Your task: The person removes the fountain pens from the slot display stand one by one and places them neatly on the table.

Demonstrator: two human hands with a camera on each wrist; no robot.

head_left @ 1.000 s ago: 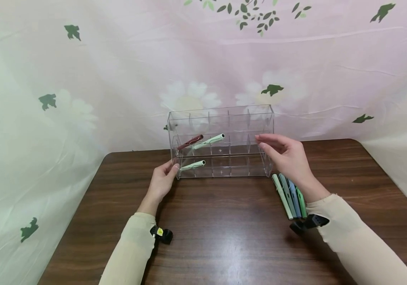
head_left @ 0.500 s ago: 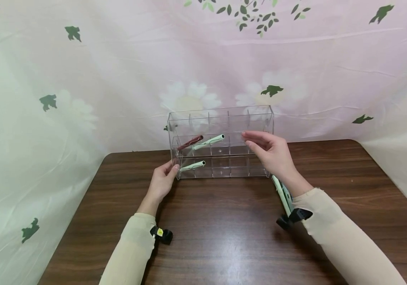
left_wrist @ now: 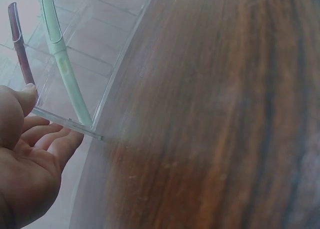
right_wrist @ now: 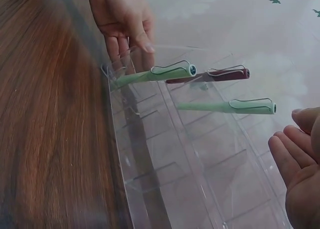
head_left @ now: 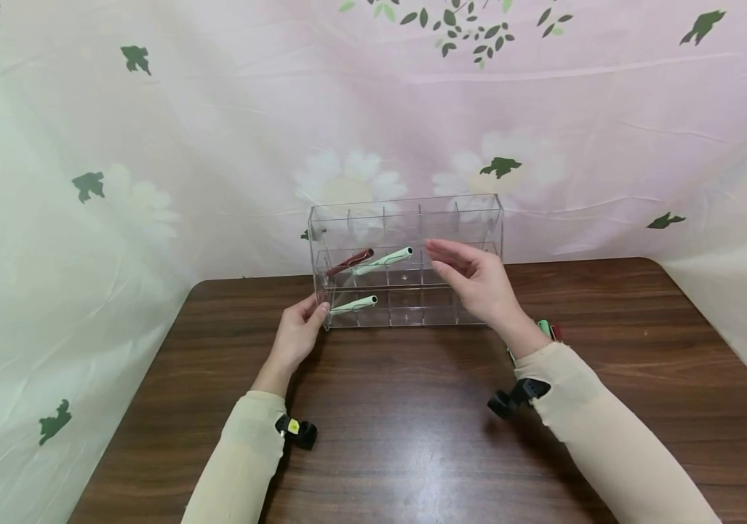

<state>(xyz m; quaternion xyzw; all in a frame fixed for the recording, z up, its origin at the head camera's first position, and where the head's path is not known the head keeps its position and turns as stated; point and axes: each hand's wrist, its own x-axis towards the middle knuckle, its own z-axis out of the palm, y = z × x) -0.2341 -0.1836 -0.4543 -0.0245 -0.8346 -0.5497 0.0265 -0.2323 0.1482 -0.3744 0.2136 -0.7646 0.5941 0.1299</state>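
Observation:
A clear acrylic pen holder (head_left: 406,316) with tiered, divided compartments stands at the back of the table. My left hand (head_left: 296,333) grips its left side wall, thumb on one face and fingers on the other in the left wrist view. A maroon pen (head_left: 350,262) and a mint-green pen (head_left: 383,260) lean in the middle tier. Another mint-green pen (right_wrist: 155,75) leans in the front tier's leftmost slot. My right hand (head_left: 481,284) hovers in front of the holder's right half, just right of the middle-tier mint pen. Its fingers are loosely bent, thumb apart, holding nothing.
Behind my right forearm, the ends of a green pen (head_left: 545,327) and a red pen (head_left: 556,332) show; the arm hides others. The brown wooden table (head_left: 373,451) runs back to a floral cloth backdrop (head_left: 229,145) just behind the holder.
My right hand has moved left along the holder, from its right end toward the mint pen in the middle tier. Its forearm now covers most of the loose pens. My left hand stays put.

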